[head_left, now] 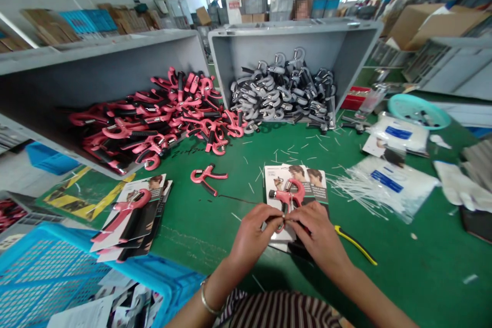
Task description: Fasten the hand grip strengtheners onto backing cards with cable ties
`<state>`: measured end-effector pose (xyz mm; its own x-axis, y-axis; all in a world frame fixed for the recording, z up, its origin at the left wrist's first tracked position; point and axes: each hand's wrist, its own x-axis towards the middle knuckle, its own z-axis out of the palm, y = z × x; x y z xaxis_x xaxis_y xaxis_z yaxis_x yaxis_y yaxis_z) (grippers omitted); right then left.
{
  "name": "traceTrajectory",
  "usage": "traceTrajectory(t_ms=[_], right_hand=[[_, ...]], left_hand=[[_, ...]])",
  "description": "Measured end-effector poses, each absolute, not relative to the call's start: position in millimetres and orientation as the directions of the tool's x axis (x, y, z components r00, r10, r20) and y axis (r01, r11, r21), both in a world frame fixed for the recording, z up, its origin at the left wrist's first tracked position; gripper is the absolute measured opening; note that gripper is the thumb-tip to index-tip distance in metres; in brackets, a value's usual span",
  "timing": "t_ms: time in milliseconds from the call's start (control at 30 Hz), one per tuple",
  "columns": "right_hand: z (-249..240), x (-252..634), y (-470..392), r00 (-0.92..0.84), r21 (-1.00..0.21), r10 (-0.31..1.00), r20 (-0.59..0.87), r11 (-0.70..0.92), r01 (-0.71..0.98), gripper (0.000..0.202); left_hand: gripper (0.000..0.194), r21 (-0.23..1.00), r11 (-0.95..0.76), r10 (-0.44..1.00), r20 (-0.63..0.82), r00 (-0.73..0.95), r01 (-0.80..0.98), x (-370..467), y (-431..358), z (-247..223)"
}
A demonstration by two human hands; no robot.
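A pink-and-black hand grip strengthener (295, 195) lies on a printed backing card (273, 177), which rests on a small stack of similar cards. My left hand (251, 230) and my right hand (319, 230) meet over its lower part, thumbs and fingertips pinched together. Between them a thin white cable tie (291, 202) runs around the grip; its ends are hidden by the fingers. Just right of my right hand lie yellow-and-black handles of a pair of pliers (357, 246). A loose pink grip strengthener (207, 177) sits to the left on the green table.
Tipped grey crates hold pink grips (154, 113) and grey grips (277, 92). Loose white cable ties (357, 189) spill beside plastic bags (395, 177). Carded grips (132, 210) lie left, above a blue basket (165, 277). A turquoise bowl (418, 107) stands right. Someone is visible behind the crates.
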<state>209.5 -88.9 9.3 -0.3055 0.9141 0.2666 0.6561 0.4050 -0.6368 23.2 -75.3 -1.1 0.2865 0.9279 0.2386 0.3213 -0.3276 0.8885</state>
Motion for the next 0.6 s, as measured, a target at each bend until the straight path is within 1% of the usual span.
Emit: traceTrajectory(t_ms=[133,233,367,467,600], right_hand=[[7.7,205.3,-88.8,-0.241,-0.617,0.944,0.225,0.329,0.715,0.008],[8.5,208.0,-89.0,-0.274,-0.609,0.930,0.247,0.368,0.702,0.013],[11.8,218.9,-86.7,-0.295,-0.637,0.922,0.252,0.387,0.666,0.017],[14.6,225.3,-84.7,-0.341,-0.605,0.910,0.237,0.413,0.681,0.015],[19.0,225.4,-86.9,-0.397,-0.558,0.887,0.237,0.459,0.692,0.014]], left_hand=[[0.010,0.907,-0.296,0.937,0.216,0.274,0.298,20.2,-73.3,-0.2],[0.010,0.912,-0.290,0.938,0.210,0.276,0.291,19.0,-73.1,-0.8],[0.009,0.926,-0.251,0.951,0.180,0.252,0.283,18.5,-74.2,-4.8],[0.007,0.938,-0.221,0.956,0.154,0.251,0.266,18.8,-74.6,-9.0],[0.006,0.937,-0.232,0.948,0.157,0.277,0.263,21.2,-74.6,-11.0]])
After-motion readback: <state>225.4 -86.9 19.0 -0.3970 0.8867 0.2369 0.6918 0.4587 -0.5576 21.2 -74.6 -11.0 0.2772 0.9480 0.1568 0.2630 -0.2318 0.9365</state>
